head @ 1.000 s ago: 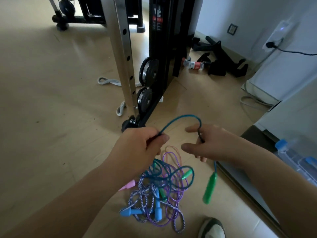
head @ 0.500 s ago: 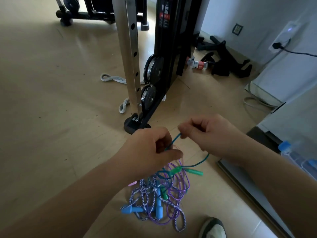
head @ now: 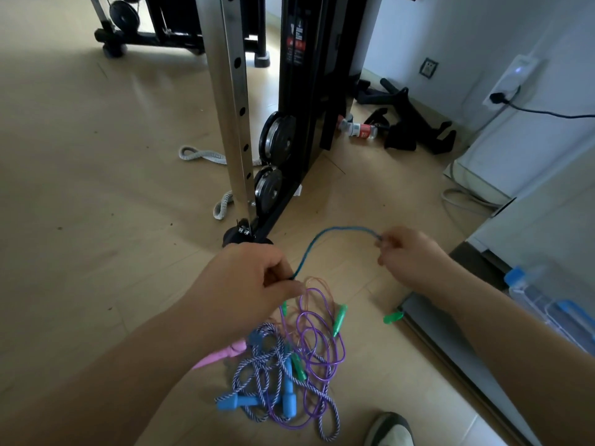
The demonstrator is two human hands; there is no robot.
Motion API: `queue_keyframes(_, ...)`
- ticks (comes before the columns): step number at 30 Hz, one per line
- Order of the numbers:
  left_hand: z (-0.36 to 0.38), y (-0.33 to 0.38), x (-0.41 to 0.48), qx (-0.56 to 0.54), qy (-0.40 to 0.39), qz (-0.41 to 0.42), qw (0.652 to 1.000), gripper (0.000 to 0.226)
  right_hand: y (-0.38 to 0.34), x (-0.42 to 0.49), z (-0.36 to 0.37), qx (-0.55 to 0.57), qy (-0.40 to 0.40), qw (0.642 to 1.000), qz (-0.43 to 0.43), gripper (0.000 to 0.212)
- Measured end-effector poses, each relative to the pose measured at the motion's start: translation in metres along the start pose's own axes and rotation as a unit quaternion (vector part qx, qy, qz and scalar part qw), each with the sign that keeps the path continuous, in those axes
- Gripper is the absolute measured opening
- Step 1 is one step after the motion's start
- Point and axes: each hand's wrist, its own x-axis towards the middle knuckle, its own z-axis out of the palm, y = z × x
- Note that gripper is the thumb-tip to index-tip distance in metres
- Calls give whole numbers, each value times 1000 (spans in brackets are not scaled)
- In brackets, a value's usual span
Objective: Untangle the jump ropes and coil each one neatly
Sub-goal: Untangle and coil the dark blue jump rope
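Observation:
A teal jump rope [head: 317,241] arcs in the air between my hands. My left hand [head: 248,278] is closed on one part of it, and my right hand [head: 409,255] pinches another part near its fingertips. Two green handles [head: 339,318] [head: 393,317] hang low near the floor. Below lies a tangled pile: a thin purple rope [head: 317,336], a blue-and-white braided rope [head: 257,371] with light blue handles [head: 235,403], a green handle [head: 297,368] in the pile, and a pink handle [head: 222,355] half hidden by my left forearm.
A steel and black gym rack [head: 238,123] with weight plates [head: 277,140] stands just beyond my hands. A grey strap [head: 199,156], a bottle [head: 359,130] and black gear lie on the wooden floor. A grey board [head: 450,342] and a plastic box [head: 553,307] are at right; my shoe [head: 389,429] is below.
My hands were close together half a second ago; the right hand has drawn out to the right, stretching a teal loop between them. The green handles shifted right.

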Motion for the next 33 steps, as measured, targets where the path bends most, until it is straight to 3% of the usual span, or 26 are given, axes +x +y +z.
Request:
queue_keyframes(3,5,8,-3,-88,-11,-3,996,23,-16,-19,3,65,-96,988,-97,62)
queue_keyframes(5,8,8,-2,-96,-9,5,995,18,-28,-34,4,92,-177,962,-187,78)
queue_keyframes(7,10,6,0,-93,3,30,995,12,-41,-43,8,148,-250,933,-215,76)
queue_keyframes(9,10,7,0,-100,25,57,993,8,-46,-45,11,155,-269,920,-238,49)
queue_keyframes(11,7,7,2,-132,43,49,989,7,-47,-44,8,91,-250,927,-265,17)
queue_keyframes(13,4,3,4,-147,3,5,989,8,-48,-40,6,101,-188,945,-247,22)
queue_keyframes(15,2,-7,5,-26,-115,-31,993,15,-48,-34,6,225,-96,950,-192,29)
queue_keyframes(17,7,-15,0,144,-237,-48,960,22,-43,-26,4,337,3,933,-126,30)
queue_keyframes(19,12,-20,-3,195,-275,-51,940,20,-33,-18,4,298,69,949,-75,27)
queue_keyframes(22,8,-19,1,140,-207,-38,967,24,-18,-12,9,93,46,992,-70,16)
queue_keyframes(24,5,-15,5,108,-145,1,984,28,-17,-16,11,19,1,994,-111,43)
queue_keyframes(26,4,-7,3,61,-101,28,993,28,-24,-26,11,27,-76,975,-205,63)
queue_keyframes(28,4,0,0,-1,-81,36,996,23,-34,-38,16,48,-174,944,-277,61)
queue_keyframes(31,4,5,0,-45,-54,56,996,11,-43,-46,20,51,-252,922,-290,40)
queue_keyframes(33,3,3,0,-68,-48,33,996,5,-44,-44,19,42,-257,926,-274,38)
